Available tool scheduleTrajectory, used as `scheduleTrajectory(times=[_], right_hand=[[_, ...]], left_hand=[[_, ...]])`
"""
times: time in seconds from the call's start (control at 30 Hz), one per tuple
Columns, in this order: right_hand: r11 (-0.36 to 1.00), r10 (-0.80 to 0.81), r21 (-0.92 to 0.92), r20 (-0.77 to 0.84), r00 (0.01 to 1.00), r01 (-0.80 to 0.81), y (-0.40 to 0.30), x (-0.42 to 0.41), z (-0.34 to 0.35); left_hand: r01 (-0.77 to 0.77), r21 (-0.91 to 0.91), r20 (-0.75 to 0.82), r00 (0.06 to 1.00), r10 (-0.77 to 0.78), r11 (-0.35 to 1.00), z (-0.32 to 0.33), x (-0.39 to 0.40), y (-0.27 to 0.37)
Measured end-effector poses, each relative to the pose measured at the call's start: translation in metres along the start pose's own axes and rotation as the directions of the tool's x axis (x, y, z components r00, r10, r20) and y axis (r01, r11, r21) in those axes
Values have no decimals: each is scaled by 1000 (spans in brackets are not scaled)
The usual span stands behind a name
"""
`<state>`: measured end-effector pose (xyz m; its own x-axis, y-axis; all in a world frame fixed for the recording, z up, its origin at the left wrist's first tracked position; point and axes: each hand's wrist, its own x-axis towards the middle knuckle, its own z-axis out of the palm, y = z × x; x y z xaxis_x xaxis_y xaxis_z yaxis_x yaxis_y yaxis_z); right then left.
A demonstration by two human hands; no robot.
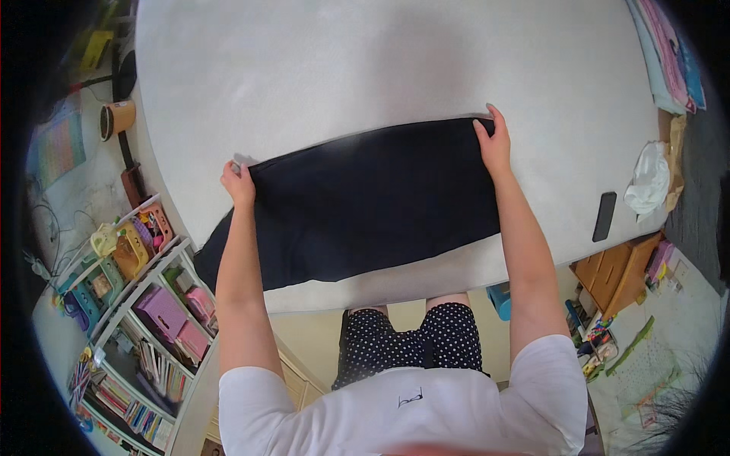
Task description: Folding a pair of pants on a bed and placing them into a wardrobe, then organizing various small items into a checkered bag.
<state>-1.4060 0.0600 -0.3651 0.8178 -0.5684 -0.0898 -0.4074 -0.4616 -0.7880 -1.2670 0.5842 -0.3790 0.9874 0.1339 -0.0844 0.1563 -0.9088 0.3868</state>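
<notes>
A piece of dark navy or black cloth (pixel 376 199), maybe a folded garment, lies spread over the near part of a broad white surface (pixel 319 68). My left hand (pixel 239 181) pinches its upper left corner between thumb and fingers. At the upper right corner, my right hand (pixel 495 139) has its thumb on the cloth and its index finger just past the edge; whether it grips the fabric is hard to tell. The cloth's left end runs under my left forearm and reaches the edge of the surface.
A black phone (pixel 604 216) and a white plastic bag (pixel 648 179) lie at the right. Folded textiles (pixel 667 57) are stacked at the far right edge. On the left stands a white shelf (pixel 142 296) with books and baskets; a wooden cabinet (pixel 616 273) is at the lower right.
</notes>
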Motion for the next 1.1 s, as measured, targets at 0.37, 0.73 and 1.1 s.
scheduleTrajectory(times=[0.37,0.73,1.1], right_hand=[[847,510,-190,552,660,-496,61,-85,-79],[712,257,212,808,530,-670,-105,-133,-53],[619,213,383,758,616,-686,-201,-203,26]], left_hand=[[-120,-84,98,987,128,989,-15,-207,71],[4,117,256,966,-34,993,-58,-248,-24],[514,-151,-174,827,-535,844,-153,-187,-291]])
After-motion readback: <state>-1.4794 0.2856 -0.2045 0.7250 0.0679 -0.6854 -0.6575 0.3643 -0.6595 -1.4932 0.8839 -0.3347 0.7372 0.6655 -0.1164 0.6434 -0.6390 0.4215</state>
